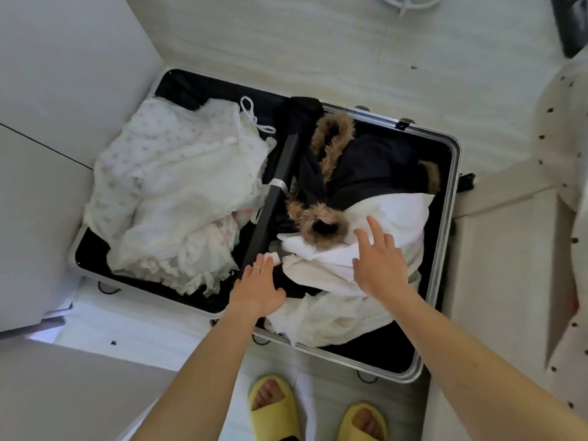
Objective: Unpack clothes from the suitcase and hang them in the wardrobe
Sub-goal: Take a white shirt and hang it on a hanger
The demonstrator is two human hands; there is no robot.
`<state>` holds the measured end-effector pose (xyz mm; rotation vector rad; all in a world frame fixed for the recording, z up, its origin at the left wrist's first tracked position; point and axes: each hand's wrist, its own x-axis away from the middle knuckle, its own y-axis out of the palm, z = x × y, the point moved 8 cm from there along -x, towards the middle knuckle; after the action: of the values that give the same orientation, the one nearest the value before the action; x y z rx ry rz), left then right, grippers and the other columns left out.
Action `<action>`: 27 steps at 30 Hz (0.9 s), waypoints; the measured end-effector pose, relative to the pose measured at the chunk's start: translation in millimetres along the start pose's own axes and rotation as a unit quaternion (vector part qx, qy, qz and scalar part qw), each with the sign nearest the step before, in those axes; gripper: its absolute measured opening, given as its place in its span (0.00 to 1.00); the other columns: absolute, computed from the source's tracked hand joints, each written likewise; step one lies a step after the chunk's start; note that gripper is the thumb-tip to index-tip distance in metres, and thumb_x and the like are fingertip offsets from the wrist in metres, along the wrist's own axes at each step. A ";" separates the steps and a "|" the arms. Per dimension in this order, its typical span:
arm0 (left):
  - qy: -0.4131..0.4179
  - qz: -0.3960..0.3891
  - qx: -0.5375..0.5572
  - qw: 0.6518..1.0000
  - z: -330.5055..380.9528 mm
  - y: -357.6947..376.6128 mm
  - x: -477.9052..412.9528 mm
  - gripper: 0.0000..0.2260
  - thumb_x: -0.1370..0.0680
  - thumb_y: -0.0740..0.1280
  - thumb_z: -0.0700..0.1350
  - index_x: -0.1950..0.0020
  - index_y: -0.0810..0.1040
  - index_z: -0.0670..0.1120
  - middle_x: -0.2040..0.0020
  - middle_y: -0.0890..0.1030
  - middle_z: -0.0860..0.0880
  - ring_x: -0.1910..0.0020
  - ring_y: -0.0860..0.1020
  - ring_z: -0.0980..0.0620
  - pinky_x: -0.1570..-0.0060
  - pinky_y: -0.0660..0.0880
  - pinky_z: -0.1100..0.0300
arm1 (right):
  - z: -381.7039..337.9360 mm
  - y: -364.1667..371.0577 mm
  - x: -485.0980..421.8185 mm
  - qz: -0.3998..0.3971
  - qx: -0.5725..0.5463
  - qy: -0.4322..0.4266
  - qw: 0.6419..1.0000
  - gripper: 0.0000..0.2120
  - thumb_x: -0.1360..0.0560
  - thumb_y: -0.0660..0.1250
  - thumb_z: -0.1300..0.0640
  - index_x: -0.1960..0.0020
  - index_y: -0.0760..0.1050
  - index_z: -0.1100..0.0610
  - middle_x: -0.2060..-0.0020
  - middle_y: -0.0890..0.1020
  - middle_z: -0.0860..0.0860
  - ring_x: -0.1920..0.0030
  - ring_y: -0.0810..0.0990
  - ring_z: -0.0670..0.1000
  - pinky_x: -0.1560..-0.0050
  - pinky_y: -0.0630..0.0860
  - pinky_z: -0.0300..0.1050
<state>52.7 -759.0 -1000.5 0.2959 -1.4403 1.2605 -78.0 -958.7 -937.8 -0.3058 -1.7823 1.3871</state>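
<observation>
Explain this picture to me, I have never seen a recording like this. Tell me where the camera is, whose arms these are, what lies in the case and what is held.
There is no machine here. A person wears one wide-angle camera on the head, looking down, so the arms are their own. An open suitcase lies on the floor. Its left half holds crumpled white flower-print clothes. Its right half holds a dark fur-trimmed coat with white clothes partly over it. The left hand reaches with straight fingers toward the middle divider. The right hand is spread open over the white clothes. Neither hand grips anything yet. The yellow slippers at the bottom are on the person's feet.
</observation>
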 end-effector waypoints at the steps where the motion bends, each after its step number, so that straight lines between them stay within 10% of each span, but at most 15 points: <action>1: -0.002 -0.001 0.001 1.000 0.6 -4.3 0.7 0.36 0.19 0.59 0.54 0.18 0.41 0.50 0.18 0.40 0.51 0.20 0.46 0.45 0.25 0.57 0.45 | -1.0 -6.3 -4.0 0.006 0.007 -0.001 1.000 0.33 0.21 0.64 0.50 0.23 0.50 0.51 0.21 0.41 0.52 0.24 0.54 0.57 0.33 0.67 0.52; 5: 0.003 0.023 -0.018 1.000 8.2 -10.9 -2.6 0.37 0.19 0.60 0.54 0.19 0.40 0.50 0.19 0.38 0.52 0.20 0.45 0.44 0.27 0.62 0.46 | 2.5 4.1 -28.5 -0.041 0.035 0.033 0.998 0.43 0.22 0.64 0.47 0.20 0.37 0.53 0.24 0.60 0.51 0.22 0.47 0.57 0.25 0.51 0.59; 8: 0.002 0.032 -0.022 0.999 3.1 -2.0 -7.2 0.38 0.20 0.61 0.54 0.19 0.38 0.49 0.19 0.38 0.52 0.20 0.43 0.44 0.28 0.63 0.45 | 0.4 30.1 -26.0 -0.093 0.079 0.058 0.991 0.25 0.22 0.58 0.55 0.26 0.61 0.54 0.41 0.77 0.52 0.34 0.66 0.57 0.36 0.63 0.54; 14: -0.034 -0.007 0.013 0.999 -14.8 -3.3 23.1 0.35 0.19 0.60 0.52 0.18 0.43 0.49 0.18 0.41 0.47 0.21 0.52 0.42 0.27 0.61 0.43 | -15.5 -15.5 21.1 0.030 -0.144 0.011 0.989 0.11 0.23 0.55 0.53 0.53 0.72 0.58 0.53 0.68 0.49 0.47 0.66 0.54 0.50 0.65 0.49; 21: -0.025 0.036 0.050 0.998 32.0 -92.4 133.7 0.36 0.19 0.60 0.53 0.18 0.41 0.49 0.18 0.46 0.45 0.21 0.54 0.42 0.26 0.62 0.46 | 5.0 -229.4 73.5 0.120 -0.454 0.079 0.879 0.15 0.30 0.55 0.54 0.59 0.77 0.62 0.65 0.80 0.53 0.64 0.76 0.54 0.63 0.72 0.48; 27: 0.018 0.095 0.116 0.989 104.5 -236.8 259.9 0.40 0.21 0.65 0.51 0.18 0.43 0.50 0.19 0.51 0.45 0.22 0.57 0.43 0.27 0.62 0.48 | 8.3 -428.5 142.9 0.171 -0.577 0.104 0.792 0.04 0.39 0.55 0.55 0.70 0.61 0.55 0.75 0.63 0.47 0.70 0.61 0.50 0.68 0.60 0.44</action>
<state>89.9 -817.7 -640.4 0.2949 -1.3152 1.5859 -48.9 -1027.3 -492.2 -1.4146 -2.2363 0.2371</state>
